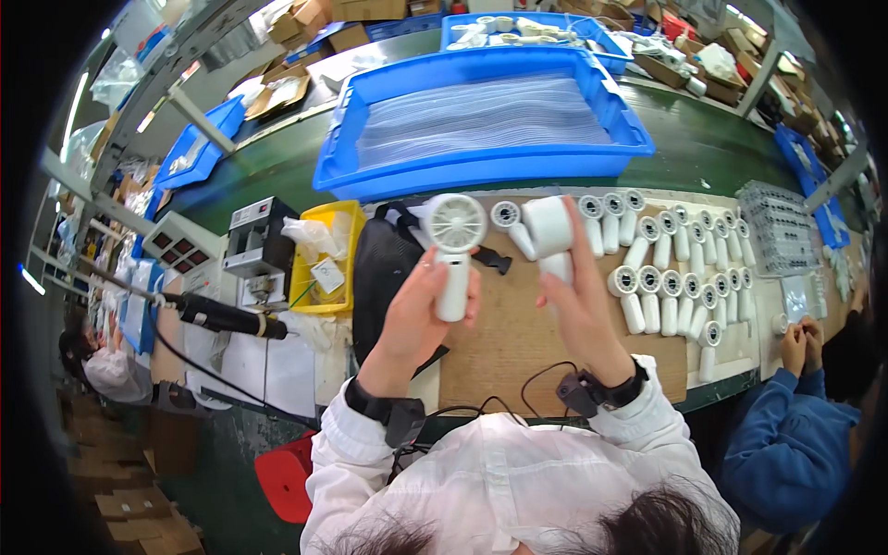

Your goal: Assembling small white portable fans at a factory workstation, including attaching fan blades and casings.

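Fan with grille (457, 224): white, held over the cardboard mat's (490, 361) left edge; probably light, stiff, somewhat slippery; grille likely fragile, handle the better hold.
Left grip (414, 310): closed round that handle.
Drum-headed fan body (549, 227): white, above the mat's upper middle; likely similar in handling, best taken by handle or drum side.
Right grip (585, 305): closed on it, thumb at handle, fingers along drum.
Fan bodies (651, 305): rows over the mat's right part and beyond; probably easily knocked.
Black bag (377, 277): along mat's left edge.
Blue crate (398, 182): beyond mat's far edge, walls raised.
Open room: bare mat between the forearms.
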A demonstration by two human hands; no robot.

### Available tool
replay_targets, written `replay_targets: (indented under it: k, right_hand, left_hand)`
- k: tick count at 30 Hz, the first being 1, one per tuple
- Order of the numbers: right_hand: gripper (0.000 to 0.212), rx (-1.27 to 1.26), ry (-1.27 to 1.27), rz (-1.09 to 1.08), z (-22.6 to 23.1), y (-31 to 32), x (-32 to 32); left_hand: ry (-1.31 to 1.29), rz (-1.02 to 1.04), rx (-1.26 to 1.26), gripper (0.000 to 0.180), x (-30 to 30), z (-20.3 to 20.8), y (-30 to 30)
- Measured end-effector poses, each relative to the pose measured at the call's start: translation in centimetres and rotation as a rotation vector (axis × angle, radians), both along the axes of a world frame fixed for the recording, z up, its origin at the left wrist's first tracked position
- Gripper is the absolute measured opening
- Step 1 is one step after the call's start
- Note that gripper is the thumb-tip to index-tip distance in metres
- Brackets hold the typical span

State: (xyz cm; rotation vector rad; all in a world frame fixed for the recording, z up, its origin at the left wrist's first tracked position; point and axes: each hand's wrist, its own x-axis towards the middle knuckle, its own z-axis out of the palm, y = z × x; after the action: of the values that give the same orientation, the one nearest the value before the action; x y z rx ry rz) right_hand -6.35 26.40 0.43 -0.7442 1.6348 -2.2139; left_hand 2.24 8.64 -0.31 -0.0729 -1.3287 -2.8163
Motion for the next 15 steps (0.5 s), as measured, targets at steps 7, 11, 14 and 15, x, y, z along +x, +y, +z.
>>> replay_targets:
  k: [7, 11, 14, 15]
  right_hand:
    - [0.077, 0.341, 0.801, -0.333, 0.4, -0.5, 0.2]
    - [0.081, 0.283, 0.717, -0.333, 0.5, -0.7, 0.2]
    - [0.078, 0.258, 0.689, -0.311, 0.5, -0.8, 0.3]
    - [0.076, 0.249, 0.673, -0.301, 0.4, -0.9, 0.3]
  left_hand:
    - [0.057, 0.189, -0.045, 0.038, 0.0, -1.1, 1.0]
    - [0.041, 0.152, -0.019, 0.036, -0.5, -1.4, 2.1]
    - [0.026, 0.158, -0.036, 0.038, -0.8, -1.6, 2.8]
    - [0.027, 0.163, -0.039, 0.038, -0.9, -1.6, 3.1]
